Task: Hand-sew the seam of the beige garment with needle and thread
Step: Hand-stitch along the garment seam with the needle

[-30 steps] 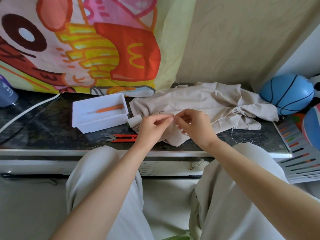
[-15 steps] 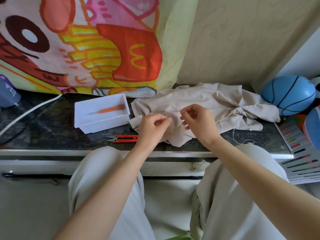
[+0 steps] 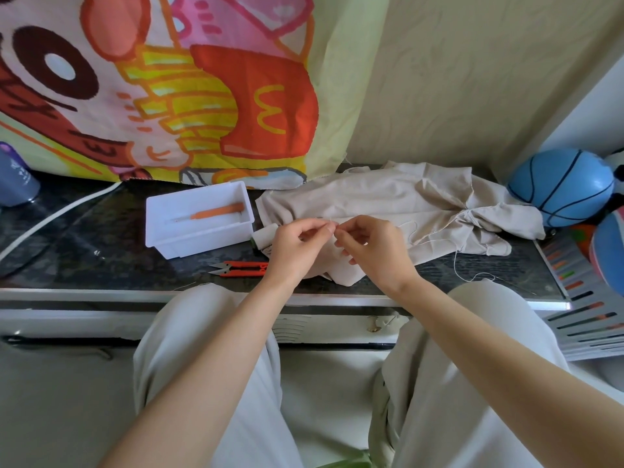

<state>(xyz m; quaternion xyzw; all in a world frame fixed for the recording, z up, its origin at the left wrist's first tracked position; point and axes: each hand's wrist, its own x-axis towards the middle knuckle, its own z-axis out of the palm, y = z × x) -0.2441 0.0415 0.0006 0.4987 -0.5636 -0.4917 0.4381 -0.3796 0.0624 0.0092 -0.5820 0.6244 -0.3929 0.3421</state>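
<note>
The beige garment [image 3: 398, 204] lies crumpled on the dark counter [image 3: 101, 251], its near corner hanging toward the front edge. Above that corner my left hand [image 3: 297, 244] and my right hand [image 3: 374, 248] meet fingertip to fingertip, both with fingers curled in a pinch. A thin needle seems to sit between the fingertips, too small to be sure which hand holds it. White thread [image 3: 456, 261] trails from the garment to the right and loops on the counter. A white thread spool [image 3: 265, 235] stands just left of my left hand.
A white plastic tray [image 3: 199, 239] with an orange-handled tool [image 3: 216, 212] sits at the left. Orange thread snips [image 3: 241, 268] lie near the front edge. A blue ball [image 3: 560, 187] and a colourful ridged board [image 3: 580, 298] are at the right, a printed cloth [image 3: 169, 86] hangs behind.
My right hand drew away to the right half a second ago and has come back, so both hands' fingertips touch again over the garment's near corner.
</note>
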